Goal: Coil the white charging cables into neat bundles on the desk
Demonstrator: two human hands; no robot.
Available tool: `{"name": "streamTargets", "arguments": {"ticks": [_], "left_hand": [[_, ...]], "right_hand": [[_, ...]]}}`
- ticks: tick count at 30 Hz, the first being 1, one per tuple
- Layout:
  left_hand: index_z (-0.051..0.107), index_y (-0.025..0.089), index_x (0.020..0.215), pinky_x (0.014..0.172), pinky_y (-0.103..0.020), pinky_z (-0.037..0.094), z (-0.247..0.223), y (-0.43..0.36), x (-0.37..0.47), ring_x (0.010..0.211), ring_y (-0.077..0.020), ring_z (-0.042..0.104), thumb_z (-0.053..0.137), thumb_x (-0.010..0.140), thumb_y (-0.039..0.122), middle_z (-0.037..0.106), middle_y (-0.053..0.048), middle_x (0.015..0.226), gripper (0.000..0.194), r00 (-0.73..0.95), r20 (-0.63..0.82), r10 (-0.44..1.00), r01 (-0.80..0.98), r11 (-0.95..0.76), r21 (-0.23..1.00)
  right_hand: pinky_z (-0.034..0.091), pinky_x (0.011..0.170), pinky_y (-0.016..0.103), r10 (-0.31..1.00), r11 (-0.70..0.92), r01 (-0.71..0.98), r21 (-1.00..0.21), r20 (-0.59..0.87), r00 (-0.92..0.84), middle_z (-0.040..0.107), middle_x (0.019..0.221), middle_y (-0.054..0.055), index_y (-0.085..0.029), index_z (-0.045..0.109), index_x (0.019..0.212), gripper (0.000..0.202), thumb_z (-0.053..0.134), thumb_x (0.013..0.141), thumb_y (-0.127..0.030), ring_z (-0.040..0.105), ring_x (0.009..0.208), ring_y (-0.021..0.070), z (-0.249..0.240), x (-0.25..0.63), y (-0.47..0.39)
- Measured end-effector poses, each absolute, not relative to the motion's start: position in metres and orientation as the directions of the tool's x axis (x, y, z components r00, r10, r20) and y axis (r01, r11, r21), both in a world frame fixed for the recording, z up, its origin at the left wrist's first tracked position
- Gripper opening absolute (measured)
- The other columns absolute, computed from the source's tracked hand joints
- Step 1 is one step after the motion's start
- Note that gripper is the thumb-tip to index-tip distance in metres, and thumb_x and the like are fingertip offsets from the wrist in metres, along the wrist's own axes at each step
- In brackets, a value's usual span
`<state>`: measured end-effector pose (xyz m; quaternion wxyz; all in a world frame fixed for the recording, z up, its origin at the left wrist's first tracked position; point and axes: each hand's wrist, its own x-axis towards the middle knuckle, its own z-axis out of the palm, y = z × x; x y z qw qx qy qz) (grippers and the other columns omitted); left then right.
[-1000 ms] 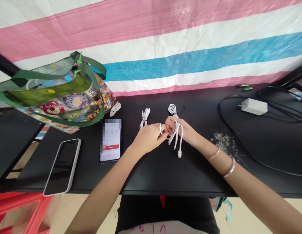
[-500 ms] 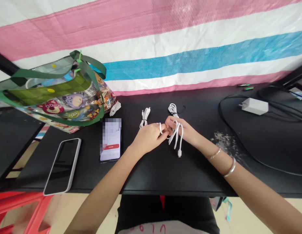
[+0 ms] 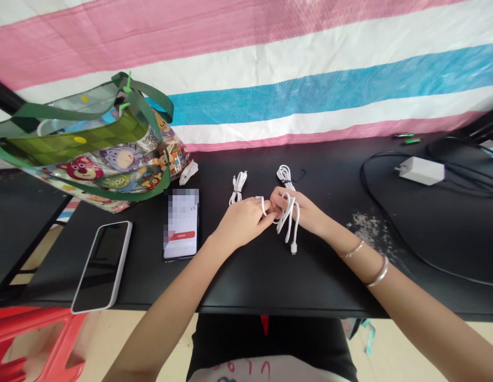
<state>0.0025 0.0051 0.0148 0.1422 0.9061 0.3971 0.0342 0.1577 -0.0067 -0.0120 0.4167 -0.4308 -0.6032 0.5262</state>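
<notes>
A white charging cable (image 3: 286, 217) is looped over the fingers of my right hand (image 3: 296, 207), its plug hanging down toward the table. My left hand (image 3: 245, 218) meets the right one fingertip to fingertip, with a bit of the same cable curled over its fingers. Both hands are closed on the cable above the black table; the exact pinch between them is hidden. Just beyond my left hand lies a bundled white cable (image 3: 239, 187) with a dark tie. Behind my right hand is another bundled white cable (image 3: 285, 176), also tied, partly covered by the hand.
To the left are a lit phone (image 3: 181, 225), a dark-screened phone (image 3: 103, 265) near the front edge, and a clear cartoon bag (image 3: 111, 159) with green handles. At the right sit a white charger (image 3: 422, 171) and black cords (image 3: 389, 231). A red stool (image 3: 67, 339) stands below.
The view has shifted slightly, so things on the table appear a little higher. My hands keep nearly the same hold on the cable.
</notes>
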Motion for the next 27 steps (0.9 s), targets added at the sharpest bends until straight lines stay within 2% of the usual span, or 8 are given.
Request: {"name": "streamTargets", "arguments": {"ticks": [5, 9, 13, 19, 27], "left_hand": [[0.064, 0.017, 0.089, 0.065, -0.027, 0.045, 0.0154, 0.0051, 0.0025, 0.078, -0.0195, 0.064, 0.042, 0.093, 0.033, 0.067, -0.006, 0.083, 0.027, 0.682, -0.042, 0.731, 0.710, -0.647, 0.279], [0.066, 0.018, 0.086, 0.063, -0.028, 0.044, 0.0159, 0.0047, 0.0045, 0.080, -0.0215, 0.065, 0.043, 0.093, 0.036, 0.069, -0.006, 0.083, 0.030, 0.612, -0.066, 0.788, 0.770, -0.574, 0.277], [0.066, 0.019, 0.082, 0.059, -0.026, 0.040, 0.0169, 0.0031, 0.0068, 0.080, -0.0211, 0.066, 0.044, 0.092, 0.036, 0.071, -0.004, 0.083, 0.029, 0.518, -0.057, 0.854, 0.828, -0.483, 0.284], [0.063, 0.023, 0.092, 0.051, -0.022, 0.033, 0.0172, 0.0026, 0.0055, 0.067, -0.0160, 0.066, 0.050, 0.090, 0.035, 0.069, 0.003, 0.068, 0.018, 0.401, 0.099, 0.911, 0.849, -0.410, 0.333], [0.059, 0.024, 0.096, 0.049, -0.016, 0.034, 0.0091, 0.0041, 0.0029, 0.056, -0.0086, 0.061, 0.059, 0.085, 0.030, 0.066, 0.008, 0.062, 0.012, 0.431, 0.356, 0.829, 0.723, -0.553, 0.413]], "right_hand": [[0.038, 0.047, 0.024, 0.965, 0.067, 0.093, -0.993, 0.041, -0.261, 0.046, 0.054, -0.004, -0.020, 0.044, 0.062, 0.053, 0.051, 0.073, -0.072, 0.042, 0.048, 0.0093, -0.0142, 0.1569, -0.0069], [0.037, 0.045, 0.024, 0.974, 0.036, 0.123, -0.992, 0.007, -0.229, 0.046, 0.053, -0.004, -0.020, 0.045, 0.063, 0.054, 0.052, 0.071, -0.073, 0.042, 0.047, 0.0090, -0.0145, 0.1556, -0.0072], [0.037, 0.047, 0.024, 0.974, 0.119, 0.155, -0.981, 0.085, -0.209, 0.047, 0.053, -0.004, -0.019, 0.048, 0.066, 0.049, 0.049, 0.077, -0.067, 0.043, 0.047, 0.0091, -0.0116, 0.1550, -0.0085], [0.036, 0.047, 0.023, 0.963, 0.248, 0.188, -0.950, 0.221, -0.151, 0.044, 0.051, -0.007, -0.020, 0.049, 0.079, 0.028, 0.049, 0.086, -0.046, 0.042, 0.044, 0.0087, -0.0079, 0.1552, -0.0115], [0.041, 0.051, 0.024, 0.944, 0.329, 0.208, -0.921, 0.320, -0.078, 0.055, 0.067, -0.003, -0.022, 0.045, 0.092, 0.019, 0.056, 0.083, -0.035, 0.052, 0.053, 0.0104, -0.0087, 0.1559, -0.0104]]}}
